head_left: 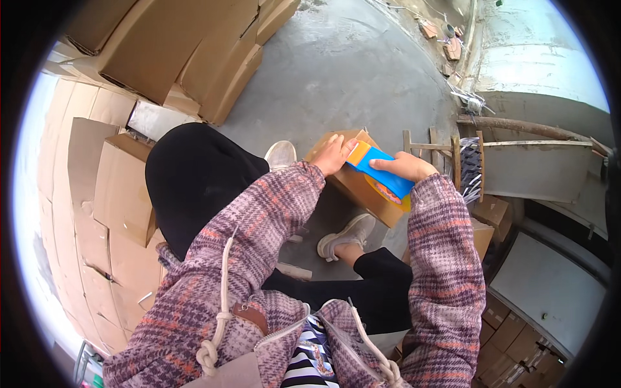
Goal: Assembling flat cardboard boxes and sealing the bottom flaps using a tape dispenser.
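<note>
A closed cardboard box stands on the floor between my feet. My right hand is wrapped round a blue and orange tape dispenser and holds it over the box top. A roll of yellowish tape shows at the dispenser's near side. The dispenser's orange front end rests at or just above the box's far part. My left hand lies on the box beside that orange end, its fingers stretched out. I cannot tell whether its fingertips touch the tape.
Large folded cardboard sheets lean at the far left. Another cardboard box stands left of my leg. To the right are a small wooden stool with a woven seat, a log and a white panel. Grey concrete floor stretches ahead.
</note>
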Demonstrator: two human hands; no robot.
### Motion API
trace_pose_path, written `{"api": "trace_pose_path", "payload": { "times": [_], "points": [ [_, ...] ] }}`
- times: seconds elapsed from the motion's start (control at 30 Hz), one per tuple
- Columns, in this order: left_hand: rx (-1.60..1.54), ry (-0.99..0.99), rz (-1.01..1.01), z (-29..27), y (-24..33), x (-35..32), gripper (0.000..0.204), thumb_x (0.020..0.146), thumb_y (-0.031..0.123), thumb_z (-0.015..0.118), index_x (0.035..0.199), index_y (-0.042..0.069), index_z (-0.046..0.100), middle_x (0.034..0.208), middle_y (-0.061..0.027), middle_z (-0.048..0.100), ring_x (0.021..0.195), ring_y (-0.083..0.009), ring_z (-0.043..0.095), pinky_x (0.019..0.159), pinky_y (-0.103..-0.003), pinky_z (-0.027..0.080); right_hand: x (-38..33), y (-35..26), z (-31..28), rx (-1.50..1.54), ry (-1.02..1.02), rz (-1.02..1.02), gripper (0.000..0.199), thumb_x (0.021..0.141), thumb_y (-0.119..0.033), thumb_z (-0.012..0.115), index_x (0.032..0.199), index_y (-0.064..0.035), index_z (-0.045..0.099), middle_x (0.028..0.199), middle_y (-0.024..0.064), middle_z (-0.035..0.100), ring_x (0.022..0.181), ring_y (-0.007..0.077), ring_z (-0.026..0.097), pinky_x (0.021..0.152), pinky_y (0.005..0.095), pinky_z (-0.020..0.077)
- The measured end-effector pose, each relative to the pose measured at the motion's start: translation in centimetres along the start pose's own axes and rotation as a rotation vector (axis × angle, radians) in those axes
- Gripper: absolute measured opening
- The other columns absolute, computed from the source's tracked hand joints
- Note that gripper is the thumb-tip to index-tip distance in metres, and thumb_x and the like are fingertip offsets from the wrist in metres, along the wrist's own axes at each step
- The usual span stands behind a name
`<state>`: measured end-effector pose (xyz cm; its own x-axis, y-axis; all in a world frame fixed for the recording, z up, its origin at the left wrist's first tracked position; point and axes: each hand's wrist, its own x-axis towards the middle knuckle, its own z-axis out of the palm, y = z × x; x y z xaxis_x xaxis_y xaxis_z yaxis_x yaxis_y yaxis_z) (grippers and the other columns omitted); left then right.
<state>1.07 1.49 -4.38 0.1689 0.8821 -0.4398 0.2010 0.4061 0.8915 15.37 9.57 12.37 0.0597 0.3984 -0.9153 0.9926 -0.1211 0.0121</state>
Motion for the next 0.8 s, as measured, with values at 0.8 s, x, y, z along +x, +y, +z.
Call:
{"api": "trace_pose_path", "payload": {
  "times": [0.8],
  "points": [
    [0.641, 0.425, 0.135, 1.9, 2.9, -0.9, 0.063, 0.092, 0.049, 0.041, 0.137, 0.005, 0.037, 0.149, -0.014, 0.024, 0.138, -0.0283, 0.021, 0.106, -0.06, 0.016, -1.4, 11.5, 1.8, -0.065, 0.013, 0.088, 0.092, 0.067, -0.069, 0.06, 0.117, 0.0078, 0.056, 0.11, 0.0239, 0.061, 0.097, 0.0312, 0.062, 0.083, 0.0392, 0.0478]
  ]
}}
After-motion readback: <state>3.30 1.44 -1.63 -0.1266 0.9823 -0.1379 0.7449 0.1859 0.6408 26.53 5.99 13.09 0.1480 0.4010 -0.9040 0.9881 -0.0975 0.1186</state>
